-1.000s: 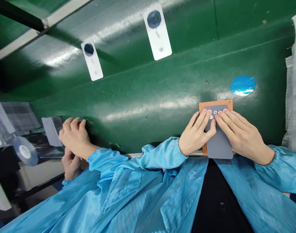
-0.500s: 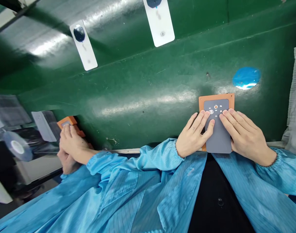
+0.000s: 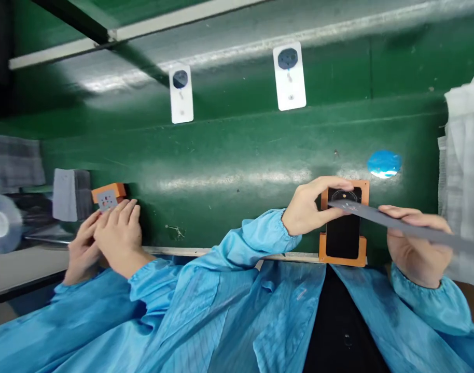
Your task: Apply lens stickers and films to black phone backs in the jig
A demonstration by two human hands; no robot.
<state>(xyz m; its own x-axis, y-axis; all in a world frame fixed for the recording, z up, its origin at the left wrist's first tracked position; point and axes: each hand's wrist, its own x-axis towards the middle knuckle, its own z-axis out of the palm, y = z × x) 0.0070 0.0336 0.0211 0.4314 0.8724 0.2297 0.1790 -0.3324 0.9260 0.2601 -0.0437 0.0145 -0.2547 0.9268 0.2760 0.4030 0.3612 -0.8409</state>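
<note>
An orange fixture (image 3: 323,249) lies at the table's front edge, with a black phone-shaped piece (image 3: 343,238) in it. Over it, a thin grey sheet (image 3: 380,216) is lifted and tilted, its right part blurred. My right hand (image 3: 419,243) grips this sheet, thumb and fingers on either side of it. My left hand (image 3: 309,206) is at the upper left of the fixture, fingers and thumb spread apart. Its fingertips reach the fixture's top, and its thumb tip is by the sheet's left end; whether it touches the sheet I cannot tell.
Two white phone-shaped panels (image 3: 291,77) (image 3: 181,103) lie farther back. A blue round film (image 3: 385,163) is beyond the fixture. At left, a co-worker's hands (image 3: 118,233) rest by another orange fixture (image 3: 118,190), near grey stacks (image 3: 70,194) and a tape roll (image 3: 1,225). White cloth-like material (image 3: 468,171) is at right.
The grey sheet has come up off the fixture toward the right with my right hand, uncovering the black piece. My left hand has opened wider. The camera view has shifted.
</note>
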